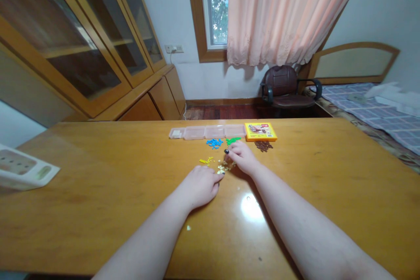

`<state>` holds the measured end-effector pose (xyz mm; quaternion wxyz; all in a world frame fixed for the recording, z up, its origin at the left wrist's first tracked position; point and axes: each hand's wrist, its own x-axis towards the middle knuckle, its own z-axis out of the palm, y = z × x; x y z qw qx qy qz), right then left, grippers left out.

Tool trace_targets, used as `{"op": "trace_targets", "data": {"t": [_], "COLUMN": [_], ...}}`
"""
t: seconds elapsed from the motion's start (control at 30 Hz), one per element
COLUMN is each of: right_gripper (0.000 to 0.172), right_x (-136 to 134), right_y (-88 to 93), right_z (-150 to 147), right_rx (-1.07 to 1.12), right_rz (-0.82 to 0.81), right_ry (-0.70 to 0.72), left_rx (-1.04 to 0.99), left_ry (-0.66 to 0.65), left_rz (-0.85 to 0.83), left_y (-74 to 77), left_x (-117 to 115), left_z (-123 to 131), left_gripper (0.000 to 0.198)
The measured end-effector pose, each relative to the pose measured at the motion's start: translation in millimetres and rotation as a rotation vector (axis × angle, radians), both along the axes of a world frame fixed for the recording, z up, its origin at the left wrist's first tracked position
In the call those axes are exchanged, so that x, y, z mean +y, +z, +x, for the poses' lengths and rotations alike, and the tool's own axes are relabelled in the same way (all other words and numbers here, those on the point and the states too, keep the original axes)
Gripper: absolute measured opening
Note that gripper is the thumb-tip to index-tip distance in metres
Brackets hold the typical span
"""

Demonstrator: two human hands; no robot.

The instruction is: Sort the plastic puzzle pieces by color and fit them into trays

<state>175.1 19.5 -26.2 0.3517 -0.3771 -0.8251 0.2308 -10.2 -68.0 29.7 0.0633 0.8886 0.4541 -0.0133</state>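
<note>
Small cream-coloured pieces [222,169] lie in a loose pile on the wooden table, between my two hands. My left hand [201,185] rests at the pile's near left side, with a finger stretched out to touch pieces and the fingertips apart. From the right, my right hand [243,157] reaches over the pile, its fingers bent down and close together. What lies under those fingertips is hidden. Just left of the pile are a few yellow pieces [206,161]. Beyond it sit small heaps of blue pieces [214,143] and green pieces [233,140].
Clear plastic trays [215,131] stand in a row near the far edge, beside a yellow box [261,131]. Brown pieces [264,145] are heaped in front of the box. One stray cream piece [188,228] lies nearer me. A white power strip [28,167] is at the left.
</note>
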Motion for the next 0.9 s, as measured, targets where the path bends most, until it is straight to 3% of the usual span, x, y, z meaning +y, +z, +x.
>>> {"op": "trace_targets", "data": {"t": [0.07, 0.13, 0.43, 0.63, 0.9], "right_gripper": [0.035, 0.034, 0.036, 0.041, 0.039], "right_x": [-3.1, -5.0, -5.7, -6.7, -8.0], "right_y": [2.0, 2.1, 0.0, 3.3, 1.1], "right_z": [-2.2, -3.9, -3.9, -3.7, -6.2], "right_rx": [-0.058, -0.099, -0.190, -0.206, -0.192], "right_rz": [-0.010, -0.022, 0.044, 0.070, 0.078], "right_ry": [0.156, 0.217, 0.201, 0.111, 0.263], "left_rx": [0.001, 0.011, 0.019, 0.040, 0.130], "left_ry": [0.010, 0.010, 0.017, 0.041, 0.022], "left_rz": [-0.012, -0.014, -0.042, -0.058, -0.067], "left_y": [-0.2, -0.6, -2.1, -0.3, 2.8], "left_x": [1.0, 2.0, 4.3, 1.2, -5.3], "left_z": [-1.7, -3.3, -6.2, -4.0, 2.1], "left_gripper": [0.029, 0.029, 0.033, 0.031, 0.036]}}
